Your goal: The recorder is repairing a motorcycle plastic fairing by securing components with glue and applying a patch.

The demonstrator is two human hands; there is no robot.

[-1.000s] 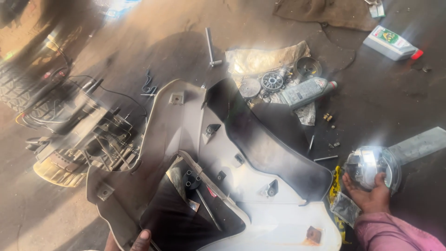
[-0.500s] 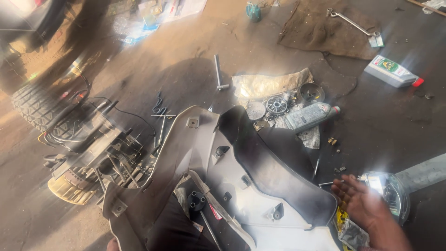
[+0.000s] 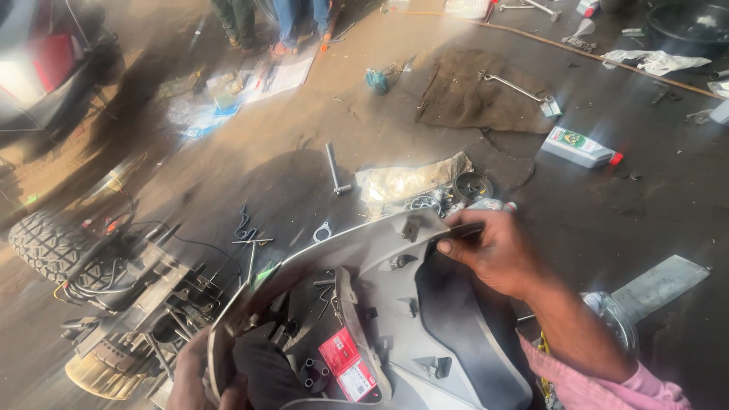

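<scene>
a: where was the body panel (image 3: 395,319) at that point?

b: lifted off the floor (image 3: 607,220) and tipped up between the two hands, its inner side facing the camera. the right hand (image 3: 493,254) was closed over the top edge, thumb on the inside and fingers wrapped round the rim. the left hand (image 3: 194,380) was at the lower left edge, mostly cut off by the frame; it looked clamped on the rim there, though how tightly i couldn't tell.

a: so how far along did it look?

b: my guess is the panel was already free of the scooter. nothing tied it to the stripped frame (image 3: 129,304) beside the tyre (image 3: 49,243), and loose clips and bolts (image 3: 250,239) lay on the floor just past it. a red and white sticker (image 3: 348,364) and some brackets were showing on the inside.

a: and what was left?

b: it hadn't been set down anywhere, so placing or refitting it seemed undone. the other bits were untouched: a socket bar (image 3: 334,168), a gear on a plastic bag (image 3: 414,182), an oil bottle (image 3: 581,146) and a spanner on a brown cloth (image 3: 463,99), all well apart from the hands.

a: anyone else about?

b: only legs (image 3: 273,19) at the top edge.
</scene>
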